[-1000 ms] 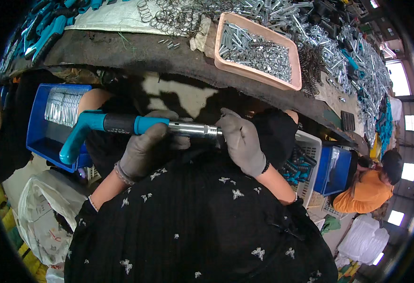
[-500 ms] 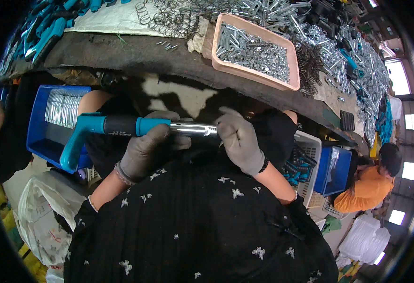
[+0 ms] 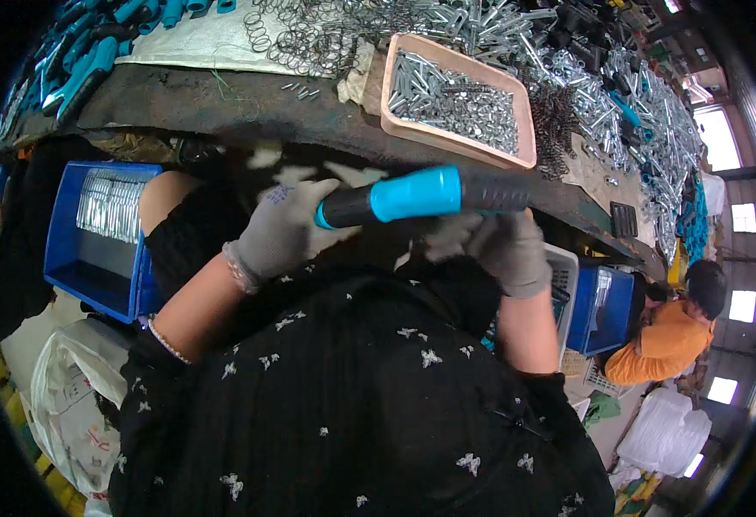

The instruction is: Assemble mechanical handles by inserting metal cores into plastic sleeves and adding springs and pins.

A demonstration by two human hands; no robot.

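Note:
A teal-and-black handle [image 3: 416, 196] lies across the space in front of my lap, its ribbed black end toward the right and slightly blurred. My left hand [image 3: 285, 226], in a grey glove, is closed around its left black part. Under the right black end is my right hand [image 3: 516, 252], also gloved. Motion smears its fingers, so whether they grip the handle does not show. The silver metal tube of this piece is not visible in the present view.
On the bench, a pink tray [image 3: 528, 129] holds small metal parts. Wire springs [image 3: 309, 39], metal pieces [image 3: 559, 69] and teal handles [image 3: 93, 69] lie around it. Blue bins [image 3: 59, 233] stand at left and right. A person in orange [image 3: 662, 340] sits at far right.
The handle has swung from the left to the right and turned, and its metal tube has gone from sight. My right hand has moved right; my left hand has shifted slightly up.

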